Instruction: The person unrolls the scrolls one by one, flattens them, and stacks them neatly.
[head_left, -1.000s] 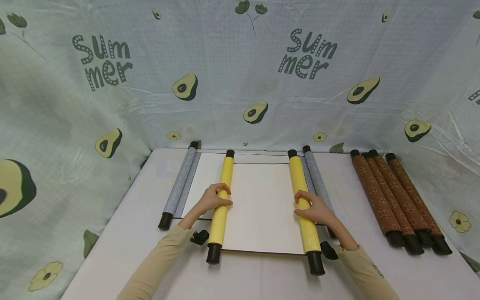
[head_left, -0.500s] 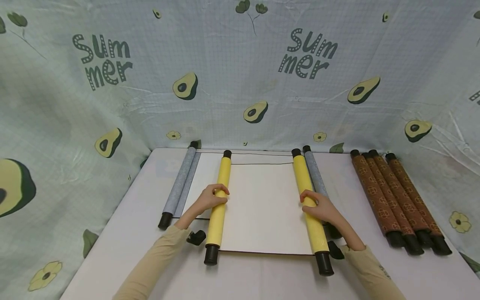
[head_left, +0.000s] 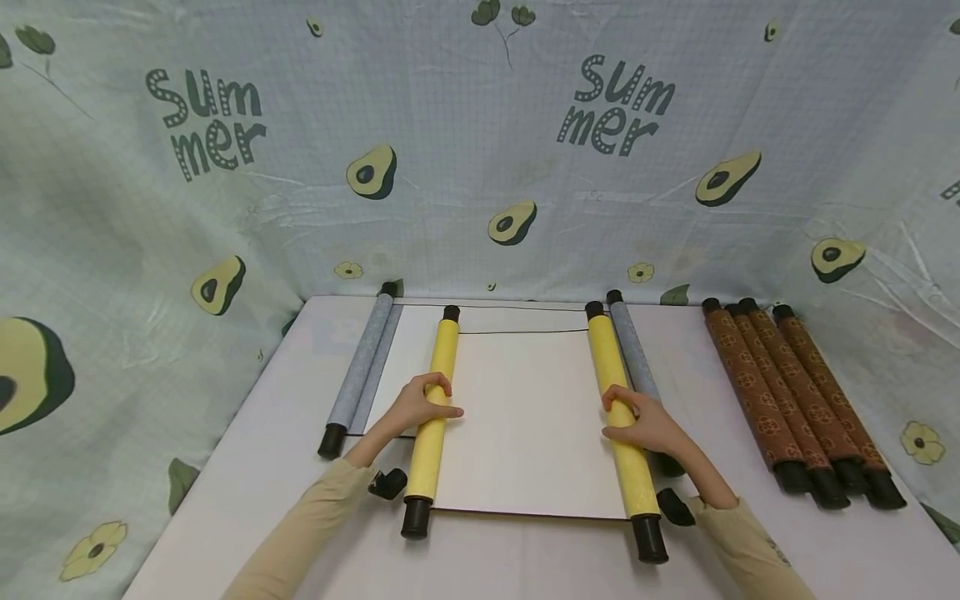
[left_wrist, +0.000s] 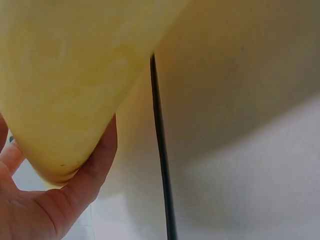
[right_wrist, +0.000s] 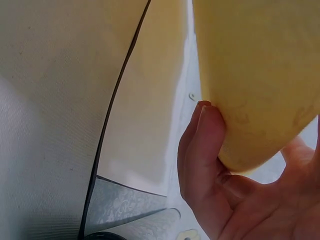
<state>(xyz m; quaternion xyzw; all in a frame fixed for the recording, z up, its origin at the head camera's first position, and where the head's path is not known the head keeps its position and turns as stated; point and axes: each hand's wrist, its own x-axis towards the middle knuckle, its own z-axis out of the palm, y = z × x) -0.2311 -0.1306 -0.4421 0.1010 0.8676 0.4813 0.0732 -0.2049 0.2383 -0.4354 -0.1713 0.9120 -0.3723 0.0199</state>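
A yellow scroll lies partly unrolled, its white sheet [head_left: 528, 425] spanning two rolls with black end caps. My left hand [head_left: 415, 407] grips the left yellow roll [head_left: 429, 450] near its middle, thumb on the inner side. The right yellow roll [head_left: 634, 483] is held likewise by my right hand [head_left: 645, 422]. In the left wrist view, the fingers [left_wrist: 95, 172] curve round the yellow roll [left_wrist: 65, 85]. Fingers [right_wrist: 202, 145] wrap the other roll in the right wrist view. Beneath lies a grey-blue scroll [head_left: 362, 367], also unrolled, its middle hidden by the yellow one's sheet.
Several brown patterned scrolls [head_left: 783, 392] with black caps lie side by side at the table's right. A printed cloth [head_left: 480, 150] hangs behind and around the white table [head_left: 517, 567]. Black wrist straps [head_left: 388, 483] sit near both cuffs.
The two yellow rolls have moved apart, left one leftward and right one rightward, widening the exposed sheet. Most recently the scroll has shifted slightly toward me. Both hands keep their hold.
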